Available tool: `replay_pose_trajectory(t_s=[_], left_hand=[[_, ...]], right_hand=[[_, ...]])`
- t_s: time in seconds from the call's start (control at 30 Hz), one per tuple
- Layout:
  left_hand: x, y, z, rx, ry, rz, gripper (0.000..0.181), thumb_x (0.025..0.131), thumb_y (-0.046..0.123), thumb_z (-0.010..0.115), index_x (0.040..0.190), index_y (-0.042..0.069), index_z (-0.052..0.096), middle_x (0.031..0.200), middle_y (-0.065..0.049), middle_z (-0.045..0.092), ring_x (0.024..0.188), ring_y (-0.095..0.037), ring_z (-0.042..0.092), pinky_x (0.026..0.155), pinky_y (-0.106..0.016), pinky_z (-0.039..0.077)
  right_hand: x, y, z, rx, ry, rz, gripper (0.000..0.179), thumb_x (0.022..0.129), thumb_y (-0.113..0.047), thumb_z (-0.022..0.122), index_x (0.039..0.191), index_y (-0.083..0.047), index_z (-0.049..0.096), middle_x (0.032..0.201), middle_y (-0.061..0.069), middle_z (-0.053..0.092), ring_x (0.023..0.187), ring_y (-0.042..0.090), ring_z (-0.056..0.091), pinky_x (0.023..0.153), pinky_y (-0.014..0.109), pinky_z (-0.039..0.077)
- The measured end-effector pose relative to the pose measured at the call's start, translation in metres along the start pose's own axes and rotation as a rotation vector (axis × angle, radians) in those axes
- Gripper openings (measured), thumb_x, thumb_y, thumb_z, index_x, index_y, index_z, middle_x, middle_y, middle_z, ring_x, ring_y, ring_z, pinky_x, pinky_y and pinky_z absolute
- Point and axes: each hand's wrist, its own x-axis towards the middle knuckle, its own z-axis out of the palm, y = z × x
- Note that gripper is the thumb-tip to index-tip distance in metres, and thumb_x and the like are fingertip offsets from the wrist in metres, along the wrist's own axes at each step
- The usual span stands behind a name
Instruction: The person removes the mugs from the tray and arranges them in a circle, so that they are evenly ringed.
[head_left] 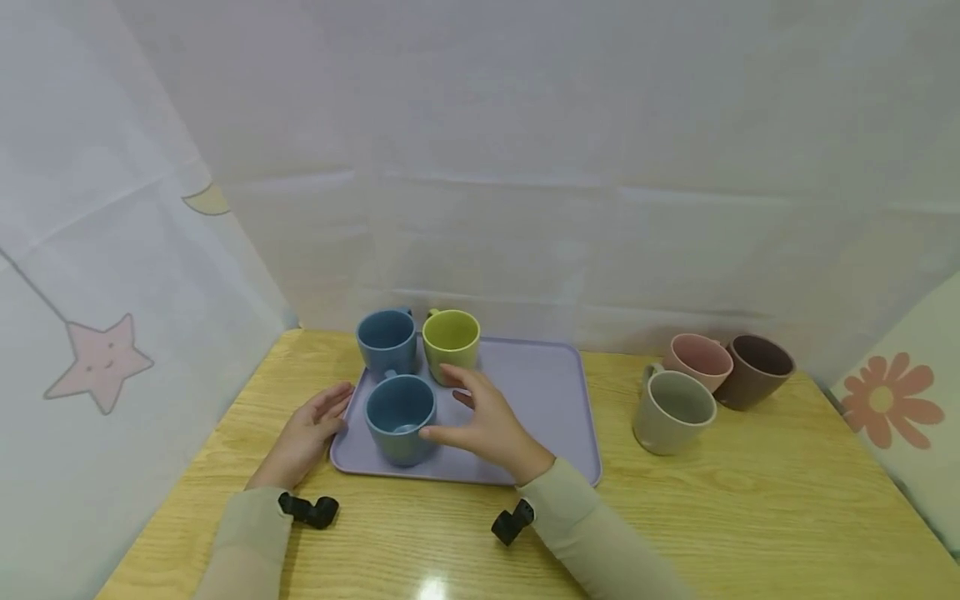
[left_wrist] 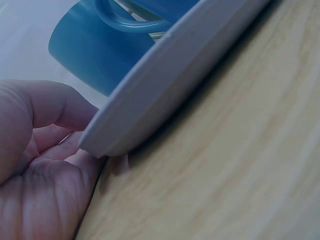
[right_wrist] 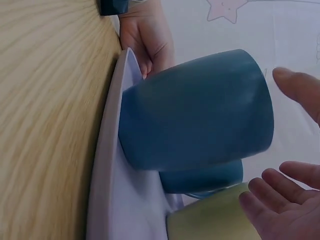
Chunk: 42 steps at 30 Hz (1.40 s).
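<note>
The right hand [head_left: 491,429] is released; its thumb and fingers are spread, with the thumb just beside the rim of the front blue mug [head_left: 401,443]; a gap between them shows in the right wrist view. The left hand [head_left: 306,433] grasps nothing; its relaxed fingers rest at the left edge of the purple tray [head_left: 540,400]. The front blue mug stands upright on the tray, near its front left corner, handle to the rear; behind it, in the rear left corner, stands the rear blue mug [head_left: 392,358]; the yellow-green mug [head_left: 450,354] is positioned just right of the latter, both upright.

Well to the right of the tray, the grey mug [head_left: 663,429] is located on the wooden table [head_left: 750,517]; the pink mug [head_left: 697,362] is behind it; the brown mug [head_left: 750,387] is beside the pink one. A pale cloth [head_left: 487,167] forms the background; a pink star [head_left: 101,362] is visible at left, an orange flower [head_left: 881,400] at right.
</note>
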Motion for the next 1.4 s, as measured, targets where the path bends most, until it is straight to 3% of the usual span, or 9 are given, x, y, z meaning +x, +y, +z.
replay_pose_trajectory(t_s=[0.17, 0.5, 0.7, 1.17, 1.4], left_hand=[[0.000, -0.001, 0.000, -0.004, 0.004, -0.003, 0.063, 0.100, -0.009, 0.043, 0.158, -0.006, 0.019, 0.166, -0.022, 0.019, 0.152, -0.038, 0.020, 0.102, -0.010, 0.040], [0.001, 0.000, 0.002, -0.013, -0.002, 0.011, 0.064, 0.099, -0.010, 0.043, 0.158, -0.008, 0.018, 0.165, -0.024, 0.018, 0.151, -0.039, 0.019, 0.101, -0.009, 0.040], [0.002, -0.002, 0.001, -0.015, -0.001, 0.008, 0.064, 0.099, -0.010, 0.043, 0.158, -0.008, 0.018, 0.165, -0.024, 0.018, 0.151, -0.039, 0.019, 0.101, -0.009, 0.040], [0.000, 0.000, 0.002, -0.029, -0.010, 0.013, 0.065, 0.098, -0.010, 0.043, 0.158, -0.009, 0.017, 0.165, -0.025, 0.016, 0.152, -0.039, 0.017, 0.100, -0.009, 0.040], [0.000, 0.000, 0.002, -0.030, -0.009, 0.008, 0.066, 0.098, -0.009, 0.045, 0.158, -0.008, 0.017, 0.166, -0.023, 0.016, 0.152, -0.039, 0.017, 0.101, -0.009, 0.040]], right_hand=[[0.006, -0.002, 0.015, 0.043, 0.002, 0.035, 0.097, 0.074, -0.016, 0.092, 0.154, -0.002, 0.039, 0.150, 0.013, 0.047, 0.140, 0.028, 0.045, 0.114, 0.044, 0.040], [0.011, -0.003, 0.035, 0.006, 0.051, 0.107, 0.099, 0.069, -0.020, 0.095, 0.152, -0.006, 0.043, 0.150, 0.007, 0.049, 0.134, 0.019, 0.049, 0.112, 0.038, 0.042], [0.011, -0.001, 0.036, 0.032, 0.061, 0.118, 0.095, 0.069, -0.021, 0.096, 0.149, -0.009, 0.047, 0.145, 0.001, 0.053, 0.131, 0.017, 0.052, 0.112, 0.037, 0.043], [0.008, 0.001, 0.034, 0.015, 0.079, 0.085, 0.093, 0.068, -0.022, 0.096, 0.147, -0.007, 0.049, 0.142, 0.004, 0.054, 0.129, 0.019, 0.054, 0.110, 0.038, 0.045], [0.002, 0.001, 0.033, 0.056, 0.099, 0.086, 0.090, 0.066, -0.020, 0.097, 0.143, -0.010, 0.052, 0.136, 0.001, 0.056, 0.126, 0.019, 0.055, 0.109, 0.039, 0.045]])
